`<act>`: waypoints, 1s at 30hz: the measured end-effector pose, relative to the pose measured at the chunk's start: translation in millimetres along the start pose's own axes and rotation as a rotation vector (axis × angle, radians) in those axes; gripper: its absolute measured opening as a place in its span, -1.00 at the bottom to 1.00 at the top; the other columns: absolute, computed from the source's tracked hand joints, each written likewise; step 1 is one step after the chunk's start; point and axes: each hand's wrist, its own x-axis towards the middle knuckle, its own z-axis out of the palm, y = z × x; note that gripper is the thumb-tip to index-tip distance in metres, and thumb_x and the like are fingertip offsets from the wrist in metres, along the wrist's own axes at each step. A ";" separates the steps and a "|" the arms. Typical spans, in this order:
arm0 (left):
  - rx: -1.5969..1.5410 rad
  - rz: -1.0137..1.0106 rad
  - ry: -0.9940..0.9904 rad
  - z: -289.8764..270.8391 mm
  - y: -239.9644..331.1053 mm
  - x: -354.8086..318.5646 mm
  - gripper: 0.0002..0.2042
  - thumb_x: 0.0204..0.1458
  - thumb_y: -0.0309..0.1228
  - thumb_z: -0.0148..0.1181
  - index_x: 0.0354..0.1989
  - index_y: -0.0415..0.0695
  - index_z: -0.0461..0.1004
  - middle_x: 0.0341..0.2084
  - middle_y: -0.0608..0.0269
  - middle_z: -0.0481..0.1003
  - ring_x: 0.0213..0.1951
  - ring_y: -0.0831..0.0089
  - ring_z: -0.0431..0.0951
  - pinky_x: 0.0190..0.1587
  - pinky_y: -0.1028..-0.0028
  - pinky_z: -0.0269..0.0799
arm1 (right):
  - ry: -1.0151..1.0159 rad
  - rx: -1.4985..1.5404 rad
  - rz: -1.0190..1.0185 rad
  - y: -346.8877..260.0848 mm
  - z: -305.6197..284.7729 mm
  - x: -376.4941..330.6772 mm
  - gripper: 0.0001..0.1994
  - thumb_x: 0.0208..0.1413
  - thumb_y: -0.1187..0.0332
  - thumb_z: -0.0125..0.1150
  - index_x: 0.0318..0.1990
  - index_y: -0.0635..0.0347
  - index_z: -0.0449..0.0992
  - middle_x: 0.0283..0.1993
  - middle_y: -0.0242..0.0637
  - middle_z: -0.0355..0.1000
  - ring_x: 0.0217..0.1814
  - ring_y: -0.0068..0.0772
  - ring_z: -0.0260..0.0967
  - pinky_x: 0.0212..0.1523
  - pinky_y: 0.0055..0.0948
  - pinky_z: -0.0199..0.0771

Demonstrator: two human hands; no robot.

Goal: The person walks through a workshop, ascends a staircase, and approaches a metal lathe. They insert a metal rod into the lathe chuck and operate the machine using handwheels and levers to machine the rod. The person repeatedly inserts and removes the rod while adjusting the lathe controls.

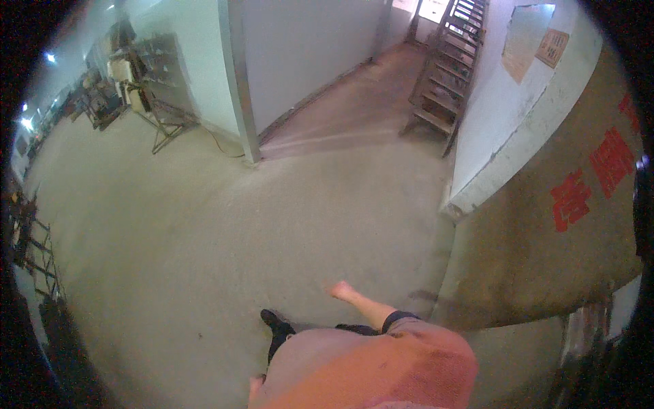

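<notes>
My right hand is held out in front of my body above the bare concrete floor. Its fingers look loosely curled, and no object shows in it. Only a small part of my left hand appears, low beside my orange and grey shirt; its fingers are hidden. Neither hand touches any object that I can see. A dark shoe of mine is on the floor ahead of the shirt.
A steep staircase rises at the back right, beside a white wall. A brown panel with red markings stands on the right. A pale partition runs back from a post. Metal frames and clutter line the left.
</notes>
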 end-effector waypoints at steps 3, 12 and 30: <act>-0.014 0.031 0.010 -52.7 20.2 67.0 -0.82 -0.24 -0.52 0.03 -0.43 -0.35 0.41 -0.63 0.09 0.45 -0.69 0.38 0.41 -0.64 0.44 0.31 | -0.158 0.192 0.229 -8.6 7.4 -7.3 -0.81 -0.14 0.25 0.00 -0.57 0.15 0.44 -0.59 -0.24 0.36 -0.52 -0.28 0.31 -0.48 -0.35 0.32; -0.068 0.170 -0.038 -169.9 252.7 218.2 -0.72 -0.22 -0.62 -0.02 -0.24 -0.40 0.31 -0.57 0.01 0.43 -0.62 0.38 0.44 -0.62 0.49 0.38 | -0.352 0.505 0.697 -15.0 -32.0 48.5 -0.83 -0.23 0.34 0.00 -0.67 0.25 0.42 -0.72 -0.24 0.32 -0.74 -0.38 0.26 -0.68 -0.40 0.27; -0.170 -0.088 0.030 -246.6 360.7 321.3 -0.70 -0.28 -0.59 0.00 -0.26 -0.39 0.33 -0.62 0.05 0.44 -0.65 0.37 0.45 -0.69 0.50 0.33 | 0.048 0.380 0.337 109.8 -194.7 439.3 -0.83 -0.15 0.32 -0.04 -0.60 0.17 0.42 -0.59 -0.27 0.36 -0.56 -0.47 0.30 -0.52 -0.43 0.35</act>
